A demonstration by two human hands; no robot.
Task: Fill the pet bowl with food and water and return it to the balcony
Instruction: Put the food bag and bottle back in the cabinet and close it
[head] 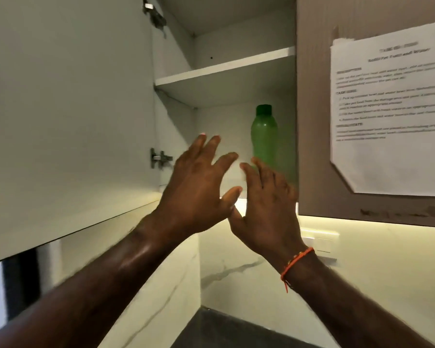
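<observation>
**Both hands raised at the open cabinet**

The left hand [199, 189] and right hand [266, 209] are spreading released fingers [212, 146], grasping nothing. The green bottle [265, 136] is standing upright on the lower shelf, just beyond the right fingertips, partly hidden behind them.

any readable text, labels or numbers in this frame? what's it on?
Paper sheet taped to the shut cabinet door: printed headings, paragraphs and a list, all too blurred to quote reliably.
Green bottle in the open cabinet: no label or print visible.
Orange wristband on the right hand: no text visible.
Nothing else carries writing.
</observation>
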